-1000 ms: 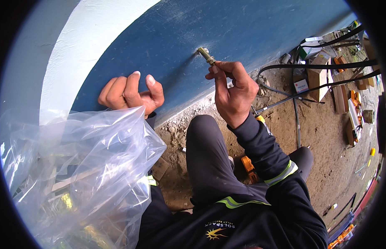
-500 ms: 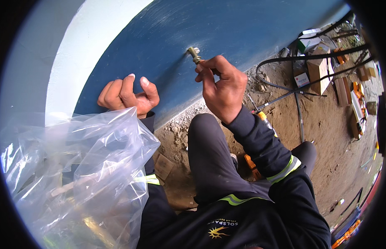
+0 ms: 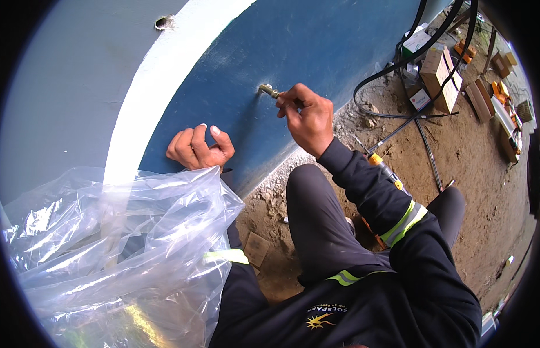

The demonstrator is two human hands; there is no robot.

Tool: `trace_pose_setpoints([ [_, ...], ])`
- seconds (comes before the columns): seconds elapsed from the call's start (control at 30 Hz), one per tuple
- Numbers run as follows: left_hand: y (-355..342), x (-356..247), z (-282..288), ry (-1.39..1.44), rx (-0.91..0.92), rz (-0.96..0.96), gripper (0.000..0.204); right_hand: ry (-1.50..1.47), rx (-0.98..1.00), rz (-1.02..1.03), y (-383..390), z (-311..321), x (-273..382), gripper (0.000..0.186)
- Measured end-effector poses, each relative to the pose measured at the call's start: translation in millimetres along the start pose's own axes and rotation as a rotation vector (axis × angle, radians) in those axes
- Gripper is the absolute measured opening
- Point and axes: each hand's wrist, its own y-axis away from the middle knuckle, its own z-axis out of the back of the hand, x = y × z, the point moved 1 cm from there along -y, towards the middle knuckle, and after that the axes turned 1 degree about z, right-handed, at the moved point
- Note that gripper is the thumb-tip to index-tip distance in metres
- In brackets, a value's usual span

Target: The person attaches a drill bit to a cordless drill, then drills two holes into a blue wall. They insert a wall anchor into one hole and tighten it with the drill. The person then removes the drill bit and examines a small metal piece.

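Note:
A brass-coloured metal anchor bolt (image 3: 269, 90) sticks out of the blue wall (image 3: 223, 75). My right hand (image 3: 307, 116) pinches its outer end between thumb and fingers. Lower on the left, my left hand (image 3: 200, 148) is held close to the wall, its fingers curled in and its thumb standing apart; anything inside the curl is hidden. A large clear plastic bag (image 3: 160, 232) hangs about my left forearm and covers much of the lower left. Some yellowish contents show blurrily through it.
An open hole (image 3: 164, 23) pierces the grey upper wall beyond a white band (image 3: 136, 110). Near my right knee lies a yellow and grey power tool (image 3: 387, 171) on the dirt. Black cables (image 3: 392, 64) loop past cardboard boxes (image 3: 441, 78) and orange items at the right.
My view has shifted, bringing the wall hole into sight. The bolt's outer end looks turned a little within my right fingers' pinch. My left hand keeps its curl.

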Motion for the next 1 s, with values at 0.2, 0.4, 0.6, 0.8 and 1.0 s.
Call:
trace_pose_setpoints([
  [0.2,2.0,-2.1,0.5,0.004,-0.011,0.017,0.019,0.084,-0.018,0.105,-2.0,-2.5,6.8,0.005],
  [0.4,-3.5,-5.8,2.0,-0.039,-0.010,0.034,0.023,0.089,-0.050,0.054,-5.0,2.3,13.8,0.011],
  [0.6,-4.8,-39.5,-1.7,-0.006,0.103,0.234,0.014,0.055,-0.056,0.015,-4.3,3.6,14.5,0.013],
  [0.8,2.3,-85.6,-30.4,0.013,0.190,0.309,0.010,0.030,-0.053,0.012,-9.3,-2.3,12.1,0.016],
  [1.0,-2.3,-86.8,-28.9,0.037,0.208,0.354,0.008,0.114,-0.043,0.047,0.6,13.0,26.4,0.018],
])
